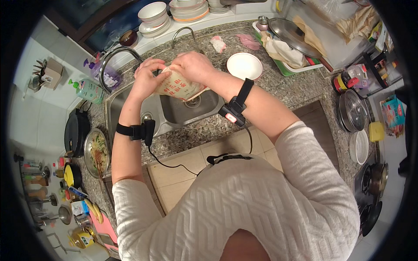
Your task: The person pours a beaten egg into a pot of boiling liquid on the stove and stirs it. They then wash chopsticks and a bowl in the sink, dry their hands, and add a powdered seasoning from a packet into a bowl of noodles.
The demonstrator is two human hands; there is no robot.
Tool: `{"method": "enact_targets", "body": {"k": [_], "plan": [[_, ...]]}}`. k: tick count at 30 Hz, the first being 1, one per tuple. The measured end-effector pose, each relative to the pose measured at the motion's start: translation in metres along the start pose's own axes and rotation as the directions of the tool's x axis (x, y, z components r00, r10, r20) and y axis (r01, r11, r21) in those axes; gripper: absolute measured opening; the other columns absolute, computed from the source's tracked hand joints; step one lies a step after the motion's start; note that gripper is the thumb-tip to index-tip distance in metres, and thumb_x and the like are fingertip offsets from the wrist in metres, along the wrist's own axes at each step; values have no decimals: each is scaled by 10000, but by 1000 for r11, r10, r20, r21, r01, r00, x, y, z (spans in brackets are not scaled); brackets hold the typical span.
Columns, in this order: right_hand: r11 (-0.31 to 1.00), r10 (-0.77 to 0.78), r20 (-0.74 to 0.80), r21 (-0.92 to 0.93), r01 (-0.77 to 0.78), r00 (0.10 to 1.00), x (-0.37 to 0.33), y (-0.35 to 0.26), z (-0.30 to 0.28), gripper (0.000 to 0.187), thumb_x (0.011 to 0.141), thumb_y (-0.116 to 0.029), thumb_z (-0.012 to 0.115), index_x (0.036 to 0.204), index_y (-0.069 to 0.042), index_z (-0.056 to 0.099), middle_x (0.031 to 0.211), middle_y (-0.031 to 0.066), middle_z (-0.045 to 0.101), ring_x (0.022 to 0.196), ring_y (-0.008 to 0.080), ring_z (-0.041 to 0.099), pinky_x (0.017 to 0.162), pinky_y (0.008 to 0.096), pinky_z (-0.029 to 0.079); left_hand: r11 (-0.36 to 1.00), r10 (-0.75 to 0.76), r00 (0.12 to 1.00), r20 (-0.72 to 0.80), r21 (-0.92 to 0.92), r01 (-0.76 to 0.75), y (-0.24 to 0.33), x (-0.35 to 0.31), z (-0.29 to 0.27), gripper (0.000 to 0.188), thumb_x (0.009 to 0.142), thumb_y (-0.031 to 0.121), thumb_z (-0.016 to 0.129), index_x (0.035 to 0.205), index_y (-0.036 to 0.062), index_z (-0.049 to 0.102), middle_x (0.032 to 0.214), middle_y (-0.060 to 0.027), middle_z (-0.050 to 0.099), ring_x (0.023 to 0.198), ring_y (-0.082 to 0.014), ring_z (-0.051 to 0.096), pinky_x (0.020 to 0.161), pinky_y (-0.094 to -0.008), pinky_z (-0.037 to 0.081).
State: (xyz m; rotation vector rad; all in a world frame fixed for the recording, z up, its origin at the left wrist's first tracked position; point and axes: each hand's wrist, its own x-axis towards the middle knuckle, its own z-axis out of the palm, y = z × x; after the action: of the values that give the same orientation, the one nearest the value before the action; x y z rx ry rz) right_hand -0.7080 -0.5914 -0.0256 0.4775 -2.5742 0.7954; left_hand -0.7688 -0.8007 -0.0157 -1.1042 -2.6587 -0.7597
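Over the double sink (169, 114), both my hands grip the upper edge of a pale plastic bag (177, 86) with red printing. My left hand (149, 74) pinches it at its upper left, thumb toward the bag. My right hand (191, 66) is closed on its top, a little to the right, with the knuckles up. The bag hangs down above the basins. What it holds cannot be made out. Just right of my right hand, a white bowl (244, 66) sits on the granite counter.
A curved faucet (104, 71) and soap bottles (87, 90) stand left of the sink. Stacked bowls (153, 17) line the back ledge. On the left counter is a metal bowl of chopped food (96, 152). A tray with a lidded pan (289, 35) lies at the back right.
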Motion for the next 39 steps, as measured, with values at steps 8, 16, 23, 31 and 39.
{"method": "enact_targets", "body": {"k": [8, 16, 23, 31, 39], "plan": [[1000, 17, -56, -14, -18, 998, -15, 3, -14, 255, 911, -348, 627, 888, -116, 729, 867, 80, 668, 840, 335, 653, 738, 453, 529, 991, 82, 997, -11, -108, -83, 21, 14, 11, 180, 846, 238, 744, 955, 103, 698, 1115, -15, 663, 1202, -271, 542, 1088, -431, 312], [998, 45, -114, -40, -50, 992, -21, 6, -23, 261, 904, -349, 619, 867, -118, 735, 880, 86, 693, 857, 333, 665, 742, 449, 539, 977, 201, 973, -113, 91, -191, 40, 16, 19, 166, 876, 200, 696, 966, 66, 656, 1094, -67, 655, 1153, -292, 549, 1032, -409, 357], [998, 54, -140, 17, -52, 989, -23, 5, -27, 216, 895, -309, 650, 896, -117, 750, 864, 86, 695, 821, 333, 663, 723, 430, 536, 982, 180, 981, -75, 66, -176, 42, 16, 9, 172, 898, 243, 685, 969, 89, 662, 1059, -66, 659, 1122, -266, 573, 1094, -462, 260], [996, 37, -110, 91, -27, 993, -24, 6, -34, 235, 895, -332, 626, 897, -132, 750, 896, 85, 700, 854, 334, 664, 755, 455, 533, 986, 148, 988, -43, 78, -144, 52, 13, 0, 188, 898, 273, 694, 948, 92, 679, 1057, -61, 677, 1124, -247, 594, 1125, -484, 215], [990, 45, -137, 136, -26, 990, -30, 6, -37, 230, 887, -327, 632, 892, -128, 745, 888, 94, 697, 859, 340, 659, 755, 467, 528, 985, 171, 984, -39, 17, -171, 53, 13, 0, 162, 886, 239, 705, 953, 93, 681, 1102, -59, 666, 1162, -250, 577, 1127, -481, 227]]}}
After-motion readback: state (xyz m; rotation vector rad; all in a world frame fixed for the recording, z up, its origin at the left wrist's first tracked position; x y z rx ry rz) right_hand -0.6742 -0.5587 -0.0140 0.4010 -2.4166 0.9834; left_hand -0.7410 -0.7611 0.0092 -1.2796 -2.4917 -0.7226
